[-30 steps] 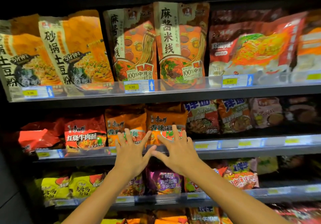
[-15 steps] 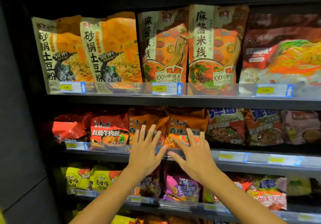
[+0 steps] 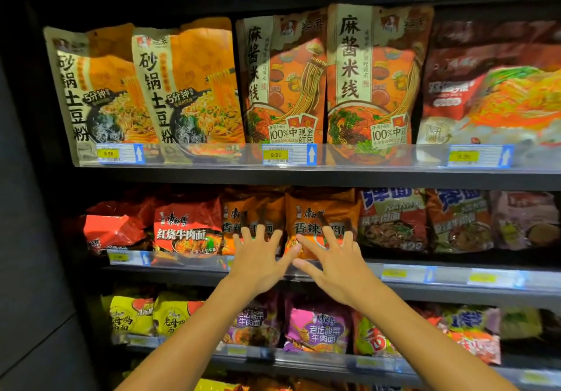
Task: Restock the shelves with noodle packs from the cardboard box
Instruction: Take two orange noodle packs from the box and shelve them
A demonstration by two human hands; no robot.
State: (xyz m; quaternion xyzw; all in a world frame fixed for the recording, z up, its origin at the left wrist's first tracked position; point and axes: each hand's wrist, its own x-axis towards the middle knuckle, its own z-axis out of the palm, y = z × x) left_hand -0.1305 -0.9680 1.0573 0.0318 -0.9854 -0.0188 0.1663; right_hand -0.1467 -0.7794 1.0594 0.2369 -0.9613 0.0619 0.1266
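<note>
Both my hands are stretched out flat against the middle shelf (image 3: 303, 275), fingers spread wide and holding nothing. My left hand (image 3: 258, 261) lies over the lower part of the left orange noodle pack (image 3: 252, 217), and my right hand (image 3: 334, 264) covers the bottom of the right orange noodle pack (image 3: 321, 217); the two thumbs nearly meet between them, just above the shelf's front edge. I cannot tell whether my palms press on the wrappers or only hover in front of them.

These two orange packs stand side by side near the middle of the shelf's front edge. To their left is a red noodle pack (image 3: 188, 226), upright, and beyond it, towards the left end, a crumpled red pack (image 3: 115, 229) that has slumped over. To the right stand darker packs with blue lettering (image 3: 391, 217).

On the top shelf (image 3: 303, 175) tall pouches (image 3: 367, 78) stand in a row behind a clear rail with yellow price tags (image 3: 275, 154) (the nearest reads 9.90). On the lower shelf (image 3: 303, 363), yellow packs (image 3: 133, 314) sit towards the left end and purple packs (image 3: 315, 327) under my forearms. The cardboard box is not in view.
</note>
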